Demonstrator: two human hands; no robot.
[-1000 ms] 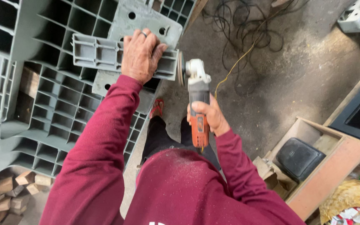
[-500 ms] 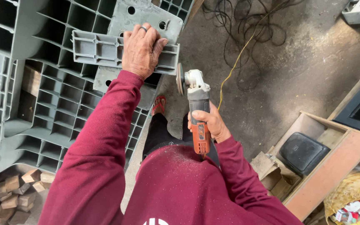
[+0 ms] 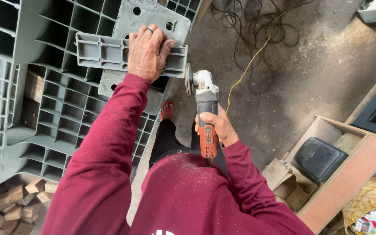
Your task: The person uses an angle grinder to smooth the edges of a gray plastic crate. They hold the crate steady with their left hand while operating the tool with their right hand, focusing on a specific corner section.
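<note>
My left hand (image 3: pixel 148 53), with a ring on one finger, presses flat on a grey ribbed plastic piece (image 3: pixel 101 54) lying across a flat grey plate with round holes (image 3: pixel 151 17). My right hand (image 3: pixel 217 127) grips the orange-and-grey body of an angle grinder (image 3: pixel 204 109). Its disc (image 3: pixel 188 80) stands on edge right at the right end of the ribbed piece. Both sleeves are dark red and dusted with fine particles.
A big grey plastic pallet grid (image 3: pixel 31 100) fills the left. Black and yellow cables (image 3: pixel 257 48) lie on the concrete floor. A wooden crate (image 3: pixel 349 174) with a black speaker (image 3: pixel 320 157) is at right. Wood blocks (image 3: pixel 9 202) lie lower left. My sandalled foot (image 3: pixel 166 110) shows below.
The grinder has shifted slightly left, its disc coming closer to the end of the ribbed piece. My left hand stays pressed on the piece.
</note>
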